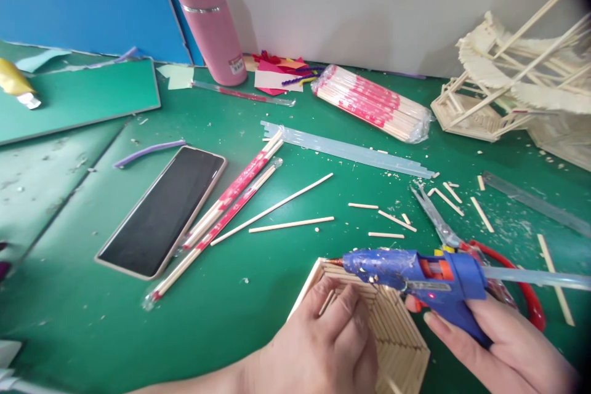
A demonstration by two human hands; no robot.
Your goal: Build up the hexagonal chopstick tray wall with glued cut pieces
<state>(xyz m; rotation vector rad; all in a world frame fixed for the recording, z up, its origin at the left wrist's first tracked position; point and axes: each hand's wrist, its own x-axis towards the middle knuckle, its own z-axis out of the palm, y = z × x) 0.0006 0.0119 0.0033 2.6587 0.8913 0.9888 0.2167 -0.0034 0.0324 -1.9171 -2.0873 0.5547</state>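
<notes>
My right hand [503,345] is wrapped around the handle of a blue hot glue gun [415,274] with a small red light on its side. A clear glue stick [535,277] runs out of its back. The gun's nozzle points left, at the upper edge of a many-sided panel of thin wooden sticks [401,332]. On that panel lies my left hand [327,338], with fingers curled in and closed against the sticks. It hides much of the panel, and its fingertips are mostly covered.
Red-handled scissors [446,231] lie behind the gun, among cut stick pieces [392,235]. Farther back are glue sticks [351,151] and a chopstick pack [372,104]. A phone [161,212] and wrapped chopsticks [235,191] lie left. A pink bottle [210,24] and stick model [498,86] stand behind.
</notes>
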